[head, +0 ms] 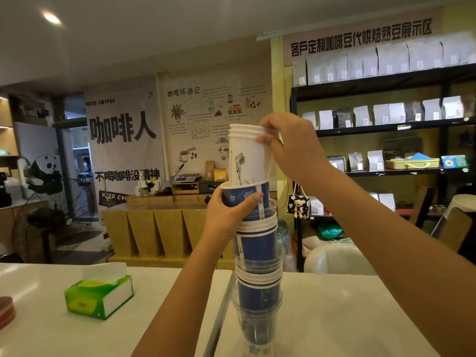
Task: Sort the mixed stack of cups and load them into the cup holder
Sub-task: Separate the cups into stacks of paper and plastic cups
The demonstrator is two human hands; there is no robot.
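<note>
Stack (257, 266) foot is cut off at the frame bottom, by the counter (334, 318) seam. Three white cups (247, 155) pinched by right hand (291, 148); blue cup (244, 199) gripped by left hand (229, 217). Clear cups uncountable.

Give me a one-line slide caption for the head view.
Right hand pinches the white cups atop the mixed stack; left hand grips a blue cup.

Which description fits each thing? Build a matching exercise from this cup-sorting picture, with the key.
Things:
1. white cups
2. top blue cup
3. tissue box
4. clear cup

Descriptions:
A. lies on the counter, left of the stack
B. gripped by the left hand
C. pinched at the rim by the right hand
D. low in the stack, a blue cup nested in it

Pairs: 1-C, 2-B, 3-A, 4-D
</note>
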